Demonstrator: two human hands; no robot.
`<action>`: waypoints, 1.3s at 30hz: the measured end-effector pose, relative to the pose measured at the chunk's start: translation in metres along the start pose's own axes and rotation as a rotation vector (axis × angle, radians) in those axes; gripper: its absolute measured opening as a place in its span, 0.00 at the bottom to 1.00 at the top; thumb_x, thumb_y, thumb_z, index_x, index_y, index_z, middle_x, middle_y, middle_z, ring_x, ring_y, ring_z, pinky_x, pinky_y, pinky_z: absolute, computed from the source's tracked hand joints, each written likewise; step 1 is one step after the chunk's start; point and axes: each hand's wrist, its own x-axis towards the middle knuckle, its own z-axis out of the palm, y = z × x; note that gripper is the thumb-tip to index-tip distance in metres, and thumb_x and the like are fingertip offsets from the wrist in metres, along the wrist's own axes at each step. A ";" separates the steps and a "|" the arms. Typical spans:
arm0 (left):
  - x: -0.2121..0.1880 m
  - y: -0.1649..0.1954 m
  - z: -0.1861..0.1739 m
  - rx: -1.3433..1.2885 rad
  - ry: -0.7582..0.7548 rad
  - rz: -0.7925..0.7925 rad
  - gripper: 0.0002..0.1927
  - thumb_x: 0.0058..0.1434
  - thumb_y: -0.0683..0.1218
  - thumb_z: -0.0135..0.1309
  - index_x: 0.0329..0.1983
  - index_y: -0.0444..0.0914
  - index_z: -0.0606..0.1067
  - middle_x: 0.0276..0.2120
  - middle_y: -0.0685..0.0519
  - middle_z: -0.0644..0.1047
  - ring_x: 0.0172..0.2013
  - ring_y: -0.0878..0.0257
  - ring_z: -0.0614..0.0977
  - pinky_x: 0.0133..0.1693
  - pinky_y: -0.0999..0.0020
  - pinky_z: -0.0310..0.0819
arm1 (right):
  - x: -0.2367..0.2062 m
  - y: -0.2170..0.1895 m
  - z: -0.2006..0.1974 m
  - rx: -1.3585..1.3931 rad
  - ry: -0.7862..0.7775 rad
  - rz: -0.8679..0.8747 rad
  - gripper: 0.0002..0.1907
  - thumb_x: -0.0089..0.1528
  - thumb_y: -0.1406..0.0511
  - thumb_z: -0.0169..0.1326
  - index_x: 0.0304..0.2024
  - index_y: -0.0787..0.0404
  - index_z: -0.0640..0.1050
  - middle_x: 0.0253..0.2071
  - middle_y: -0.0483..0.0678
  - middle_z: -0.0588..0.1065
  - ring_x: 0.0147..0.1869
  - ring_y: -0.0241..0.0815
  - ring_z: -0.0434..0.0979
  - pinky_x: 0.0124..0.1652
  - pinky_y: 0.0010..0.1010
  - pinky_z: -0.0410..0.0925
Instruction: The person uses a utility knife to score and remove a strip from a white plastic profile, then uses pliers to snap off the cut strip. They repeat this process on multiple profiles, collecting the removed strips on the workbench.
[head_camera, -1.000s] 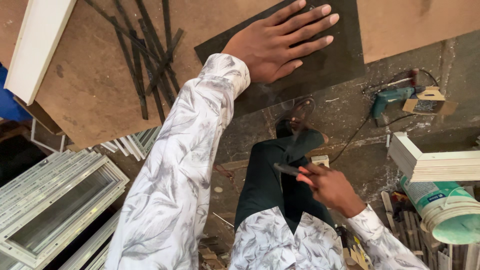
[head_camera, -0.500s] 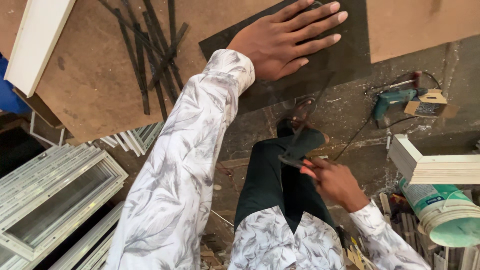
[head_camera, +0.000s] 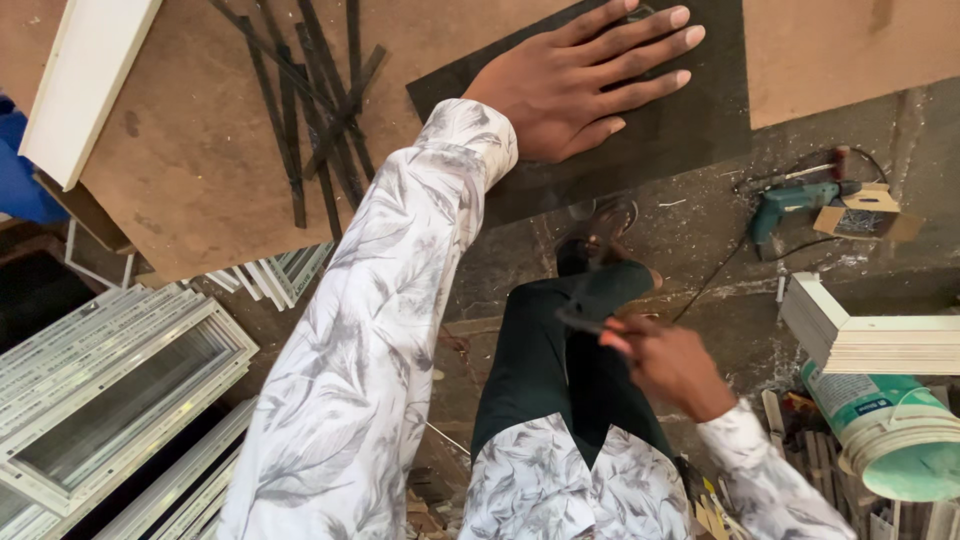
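Note:
My left hand lies flat, fingers spread, on a dark thin sheet. The sheet rests on a brown board tabletop and overhangs its near edge. My right hand is low over my dark trouser leg, away from the sheet. It pinches a small dark object, blurred, between its fingertips. Several thin dark strips lie crossed on the board to the left of the sheet.
A long white bar lies at the board's left. White window frames are stacked on the floor at left. A green power drill, a stack of white profiles and a pale green bucket sit at right.
My left hand stays pressed on the sheet. My right hand has dropped slightly toward my leg, and the thin dark strip that ran up from it half a second ago is gone.

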 end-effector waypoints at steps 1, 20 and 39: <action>0.000 0.000 0.000 0.006 0.003 0.003 0.32 0.83 0.53 0.45 0.84 0.43 0.50 0.81 0.52 0.44 0.81 0.57 0.43 0.80 0.54 0.33 | -0.002 0.008 -0.006 -0.051 0.027 0.015 0.12 0.62 0.57 0.54 0.43 0.54 0.84 0.51 0.43 0.79 0.39 0.55 0.82 0.37 0.47 0.73; -0.001 -0.003 -0.001 -0.027 -0.005 0.017 0.35 0.80 0.52 0.49 0.84 0.40 0.51 0.81 0.50 0.44 0.82 0.55 0.43 0.80 0.52 0.32 | 0.028 -0.051 0.025 0.020 -0.043 -0.289 0.14 0.60 0.60 0.56 0.45 0.57 0.83 0.46 0.47 0.78 0.41 0.55 0.81 0.36 0.48 0.72; 0.000 -0.002 0.004 0.063 0.055 0.033 0.32 0.80 0.53 0.48 0.81 0.41 0.51 0.81 0.50 0.43 0.79 0.56 0.41 0.81 0.52 0.31 | 0.022 -0.051 0.018 0.078 -0.051 -0.186 0.15 0.63 0.55 0.57 0.42 0.59 0.83 0.39 0.50 0.78 0.40 0.57 0.80 0.36 0.48 0.71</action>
